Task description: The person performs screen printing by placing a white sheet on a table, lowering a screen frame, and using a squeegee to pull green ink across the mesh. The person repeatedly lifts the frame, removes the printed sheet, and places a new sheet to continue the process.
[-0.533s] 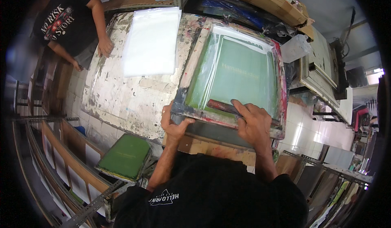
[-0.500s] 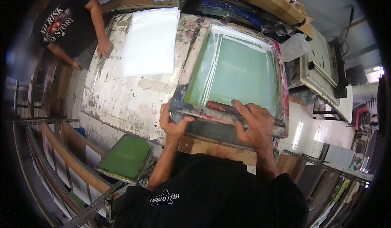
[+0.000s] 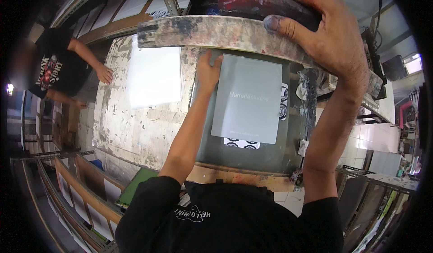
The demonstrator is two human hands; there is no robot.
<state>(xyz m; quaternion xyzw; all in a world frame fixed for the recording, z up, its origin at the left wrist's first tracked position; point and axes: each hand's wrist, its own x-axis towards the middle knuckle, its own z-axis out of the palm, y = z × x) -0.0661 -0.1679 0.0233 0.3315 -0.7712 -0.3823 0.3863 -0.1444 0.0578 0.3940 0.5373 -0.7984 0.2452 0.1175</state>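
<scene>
My right hand is closed on the raised near edge of a paint-stained screen printing frame. Its thumb presses the frame bar, and its fingers reach over a squeegee with a dark red, stained handle lying along that bar. Beneath the tilted frame, a grey sheet with white print lies on a dark grey printing board. My left hand is at the sheet's upper left corner, thumb and forefinger apart. Patterned black-and-white pieces show at the sheet's lower and right edges.
A stack of white sheets lies on the worn, peeling table to the left. Another person stands at its far left, a hand on the edge. A green screen is low at left. Racks with boards flank both sides.
The screen frame, earlier flat on the board, is now tilted up in my right hand with the squeegee. My left hand has left the frame and moved forward to the uncovered grey sheet.
</scene>
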